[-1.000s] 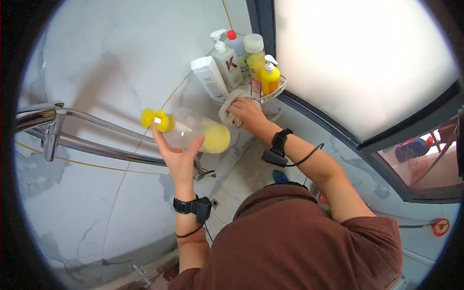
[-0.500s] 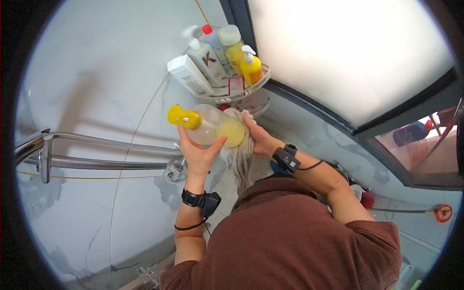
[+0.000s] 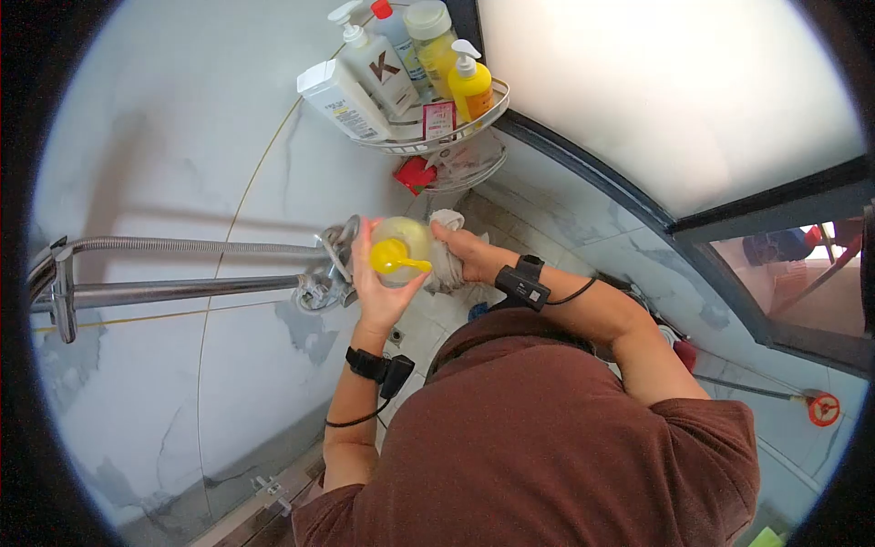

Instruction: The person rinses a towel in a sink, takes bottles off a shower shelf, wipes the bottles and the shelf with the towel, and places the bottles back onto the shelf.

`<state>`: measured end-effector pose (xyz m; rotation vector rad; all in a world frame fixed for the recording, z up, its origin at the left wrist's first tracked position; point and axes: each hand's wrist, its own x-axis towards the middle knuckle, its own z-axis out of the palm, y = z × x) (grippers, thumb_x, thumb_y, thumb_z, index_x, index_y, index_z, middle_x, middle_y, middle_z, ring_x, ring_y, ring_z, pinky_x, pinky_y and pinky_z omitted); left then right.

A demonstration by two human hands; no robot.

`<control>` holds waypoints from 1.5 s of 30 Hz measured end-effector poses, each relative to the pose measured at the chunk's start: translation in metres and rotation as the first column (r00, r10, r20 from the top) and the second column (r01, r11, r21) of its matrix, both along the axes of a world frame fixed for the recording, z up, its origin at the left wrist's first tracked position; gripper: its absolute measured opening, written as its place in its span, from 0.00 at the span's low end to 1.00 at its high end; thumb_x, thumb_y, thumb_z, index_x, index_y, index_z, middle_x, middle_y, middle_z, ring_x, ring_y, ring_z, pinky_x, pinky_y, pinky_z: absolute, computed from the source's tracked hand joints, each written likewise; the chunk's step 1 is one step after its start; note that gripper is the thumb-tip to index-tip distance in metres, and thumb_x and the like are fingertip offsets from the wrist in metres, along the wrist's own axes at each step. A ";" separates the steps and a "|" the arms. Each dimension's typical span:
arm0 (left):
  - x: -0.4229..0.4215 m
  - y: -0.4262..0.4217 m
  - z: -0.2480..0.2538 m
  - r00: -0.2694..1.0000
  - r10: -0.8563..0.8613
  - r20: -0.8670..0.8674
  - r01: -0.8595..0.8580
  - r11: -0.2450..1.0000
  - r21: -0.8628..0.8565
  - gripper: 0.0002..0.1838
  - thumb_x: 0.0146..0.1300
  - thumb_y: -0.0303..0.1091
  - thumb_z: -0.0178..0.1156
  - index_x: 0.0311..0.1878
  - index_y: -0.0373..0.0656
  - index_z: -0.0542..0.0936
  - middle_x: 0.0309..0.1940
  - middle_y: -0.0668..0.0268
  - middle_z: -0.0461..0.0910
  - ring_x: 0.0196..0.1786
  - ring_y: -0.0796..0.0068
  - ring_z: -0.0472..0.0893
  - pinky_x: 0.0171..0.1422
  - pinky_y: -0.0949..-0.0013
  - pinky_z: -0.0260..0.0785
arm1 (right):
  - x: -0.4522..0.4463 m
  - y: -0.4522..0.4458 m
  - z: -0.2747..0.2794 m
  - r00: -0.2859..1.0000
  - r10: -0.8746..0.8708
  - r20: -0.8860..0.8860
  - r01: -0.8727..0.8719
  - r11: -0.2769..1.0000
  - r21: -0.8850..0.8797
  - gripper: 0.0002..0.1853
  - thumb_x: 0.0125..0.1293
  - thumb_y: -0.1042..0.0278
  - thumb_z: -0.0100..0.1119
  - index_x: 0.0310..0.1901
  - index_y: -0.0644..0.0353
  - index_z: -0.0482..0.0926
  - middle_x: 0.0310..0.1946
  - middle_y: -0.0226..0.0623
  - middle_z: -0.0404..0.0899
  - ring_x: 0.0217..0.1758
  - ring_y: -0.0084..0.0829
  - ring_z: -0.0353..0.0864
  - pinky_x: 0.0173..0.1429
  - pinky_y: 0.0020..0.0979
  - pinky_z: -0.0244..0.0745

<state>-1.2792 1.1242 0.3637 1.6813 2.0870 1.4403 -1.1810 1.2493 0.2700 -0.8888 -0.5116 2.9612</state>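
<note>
A clear bottle (image 3: 408, 233) with a yellow pump top (image 3: 392, 257) is turned so that the pump faces the camera. Around its left and lower sides wrap the fingers and thumb of my left hand (image 3: 381, 296). My right hand (image 3: 467, 253) grips a pale cloth (image 3: 445, 270) at the bottle's right side. Part of the cloth is hidden behind the bottle and my right hand.
Above my hands, a corner rack (image 3: 497, 111) carries a white pump bottle (image 3: 378, 68), a white bottle (image 3: 344, 102), a yellow pump bottle (image 3: 470, 87) and a lidded jar (image 3: 433, 46). Metal shower pipes (image 3: 191, 290) run along the left wall.
The bottle has gone from lying sideways to pointing its pump at the camera. My right hand has brought the cloth from the rack to the bottle. The rack appears higher in view.
</note>
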 end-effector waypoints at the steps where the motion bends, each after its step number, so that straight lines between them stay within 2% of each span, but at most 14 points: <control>1: 0.000 -0.001 -0.004 1.000 -0.004 -0.027 0.003 1.000 -0.007 0.55 0.36 0.28 0.76 0.69 0.35 0.55 0.60 0.52 0.67 0.61 0.54 0.68 0.66 0.57 0.60 | 0.000 -0.001 0.005 1.000 0.000 0.007 0.000 1.000 0.003 0.23 0.72 0.48 0.41 0.54 0.60 0.70 0.49 0.38 0.78 0.46 0.34 0.80 0.47 0.39 0.79; 7: -0.007 0.004 -0.025 0.982 -0.106 -0.160 0.099 0.994 -0.047 0.47 0.35 0.25 0.74 0.64 0.38 0.64 0.62 0.52 0.67 0.66 0.50 0.65 0.68 0.53 0.58 | 0.003 0.005 0.008 0.999 0.031 0.028 -0.033 0.997 0.073 0.20 0.72 0.49 0.43 0.51 0.58 0.73 0.46 0.35 0.79 0.45 0.29 0.81 0.47 0.34 0.79; 10: -0.010 0.012 -0.032 0.981 -0.104 -0.161 0.103 0.995 -0.017 0.45 0.33 0.24 0.73 0.62 0.40 0.67 0.62 0.54 0.67 0.66 0.51 0.65 0.70 0.50 0.54 | 0.008 0.011 0.008 1.000 0.016 -0.011 -0.015 0.995 0.095 0.20 0.72 0.50 0.44 0.51 0.57 0.73 0.46 0.33 0.80 0.44 0.28 0.81 0.47 0.33 0.79; 15: -0.017 0.030 -0.041 0.941 -0.167 -0.295 0.151 0.986 -0.077 0.45 0.31 0.19 0.67 0.62 0.49 0.69 0.62 0.62 0.67 0.66 0.54 0.64 0.68 0.50 0.53 | 0.011 0.028 -0.005 0.997 -0.069 -0.034 0.070 0.997 0.037 0.20 0.72 0.51 0.45 0.53 0.57 0.72 0.46 0.34 0.79 0.44 0.29 0.81 0.48 0.34 0.79; 18: -0.022 0.042 -0.050 0.918 -0.208 -0.338 0.180 0.977 -0.112 0.45 0.31 0.18 0.64 0.62 0.53 0.69 0.63 0.65 0.65 0.66 0.55 0.62 0.66 0.51 0.54 | 0.022 0.040 0.003 0.996 -0.078 0.030 0.074 0.988 0.136 0.20 0.72 0.51 0.44 0.55 0.57 0.71 0.46 0.34 0.79 0.45 0.30 0.81 0.48 0.35 0.79; 19: -0.024 0.046 -0.055 0.913 -0.220 -0.343 0.190 0.975 -0.119 0.45 0.32 0.18 0.64 0.62 0.54 0.69 0.64 0.65 0.65 0.66 0.55 0.62 0.65 0.52 0.55 | 0.024 0.044 -0.001 0.995 -0.089 -0.038 0.094 0.983 0.160 0.20 0.72 0.51 0.43 0.56 0.57 0.69 0.47 0.35 0.78 0.46 0.31 0.81 0.48 0.36 0.79; 22: -0.034 0.060 -0.072 0.903 -0.231 -0.363 0.180 0.969 -0.169 0.45 0.33 0.18 0.62 0.64 0.53 0.67 0.64 0.65 0.63 0.66 0.54 0.62 0.65 0.52 0.54 | 0.030 0.055 -0.004 0.994 -0.054 -0.092 0.070 0.979 0.189 0.21 0.73 0.52 0.42 0.58 0.58 0.67 0.49 0.37 0.77 0.47 0.33 0.80 0.50 0.38 0.78; 28: -0.044 0.101 -0.099 0.912 -0.171 -0.373 0.096 0.973 -0.212 0.45 0.39 0.17 0.59 0.66 0.54 0.64 0.64 0.64 0.62 0.66 0.55 0.61 0.66 0.49 0.52 | 0.051 0.071 0.000 0.984 -0.177 -0.031 0.179 0.981 0.071 0.22 0.74 0.53 0.38 0.59 0.61 0.66 0.49 0.41 0.77 0.48 0.38 0.80 0.52 0.41 0.77; 31: -0.042 0.127 -0.110 0.867 -0.152 -0.474 0.023 0.963 -0.267 0.43 0.43 0.16 0.57 0.66 0.55 0.64 0.64 0.64 0.63 0.66 0.56 0.60 0.68 0.48 0.50 | 0.070 0.076 0.000 0.980 -0.199 0.031 0.198 0.980 0.020 0.23 0.74 0.53 0.37 0.60 0.62 0.66 0.50 0.41 0.76 0.48 0.39 0.80 0.53 0.43 0.77; 34: -0.037 0.154 -0.119 0.873 -0.147 -0.466 0.011 0.959 -0.282 0.40 0.46 0.17 0.56 0.66 0.54 0.64 0.64 0.63 0.63 0.67 0.55 0.60 0.69 0.47 0.50 | 0.087 0.082 -0.014 0.970 -0.239 0.031 0.239 0.971 -0.002 0.24 0.72 0.54 0.42 0.60 0.64 0.65 0.53 0.41 0.75 0.51 0.39 0.78 0.54 0.43 0.75; 37: -0.032 0.184 -0.138 0.811 -0.133 -0.569 -0.049 0.955 -0.294 0.41 0.46 0.20 0.57 0.67 0.52 0.62 0.66 0.57 0.61 0.69 0.50 0.58 0.70 0.43 0.47 | 0.104 0.083 -0.008 0.972 -0.203 -0.121 0.210 0.977 0.045 0.22 0.67 0.61 0.48 0.60 0.63 0.65 0.54 0.40 0.74 0.54 0.40 0.76 0.58 0.43 0.73; 40: -0.025 0.205 -0.150 0.824 -0.135 -0.550 -0.062 0.944 -0.324 0.36 0.51 0.21 0.54 0.67 0.52 0.62 0.65 0.55 0.61 0.68 0.48 0.59 0.69 0.43 0.49 | 0.120 0.079 0.013 0.982 -0.172 -0.078 0.181 0.975 0.133 0.26 0.58 0.72 0.50 0.61 0.62 0.65 0.56 0.40 0.72 0.57 0.41 0.74 0.61 0.44 0.70; 43: -0.019 0.216 -0.153 0.813 -0.144 -0.564 -0.090 0.926 -0.367 0.33 0.55 0.23 0.52 0.67 0.52 0.63 0.63 0.54 0.63 0.66 0.47 0.61 0.68 0.45 0.54 | 0.137 0.079 0.010 0.967 -0.150 -0.207 0.190 0.963 0.190 0.32 0.51 0.79 0.48 0.63 0.60 0.63 0.57 0.39 0.71 0.59 0.42 0.73 0.63 0.45 0.68; 45: -0.020 0.221 -0.157 0.797 -0.137 -0.588 -0.099 0.931 -0.351 0.30 0.56 0.23 0.51 0.65 0.49 0.65 0.61 0.53 0.66 0.64 0.47 0.65 0.66 0.47 0.57 | 0.147 0.082 0.005 0.948 -0.201 -0.245 0.243 0.958 0.154 0.35 0.48 0.83 0.48 0.63 0.61 0.62 0.58 0.40 0.70 0.60 0.43 0.72 0.64 0.45 0.66</control>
